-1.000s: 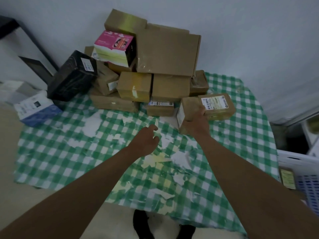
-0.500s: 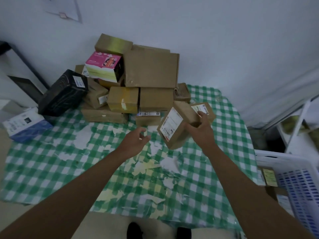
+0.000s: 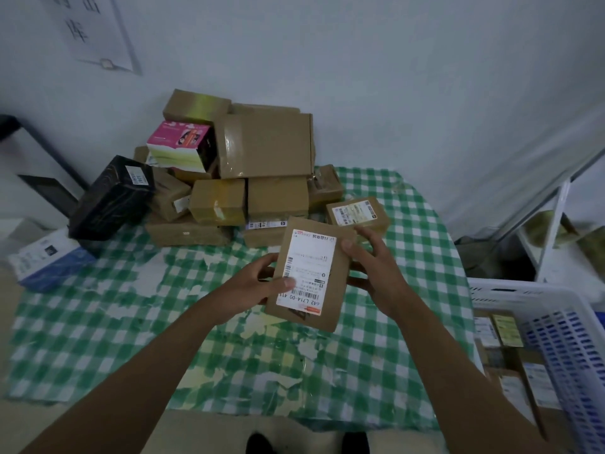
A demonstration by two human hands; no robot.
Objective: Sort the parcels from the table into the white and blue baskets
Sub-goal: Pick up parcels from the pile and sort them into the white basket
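Both hands hold a small brown parcel [image 3: 330, 280] above the middle of the table, its white shipping label facing me. My left hand [image 3: 258, 285] grips its left edge, thumb lying on the label. On the right edge my right hand [image 3: 373, 270] grips it, thumb on the upper corner. A pile of brown parcels [image 3: 262, 165] is stacked at the table's far side against the wall. One labelled brown parcel [image 3: 358, 213] lies just behind the held one. The white basket [image 3: 530, 296] stands at the lower right with several parcels inside.
A green and white checked cloth [image 3: 98, 322] covers the table. A black box [image 3: 111, 198] and a pink box [image 3: 178, 145] sit in the pile's left part. A blue and white box [image 3: 49, 260] lies at the left edge. A white rack [image 3: 556, 231] stands at the right.
My right hand lifted the parcel off the table and brought it toward me, turning its label up. My left hand rose and took hold of its left edge.
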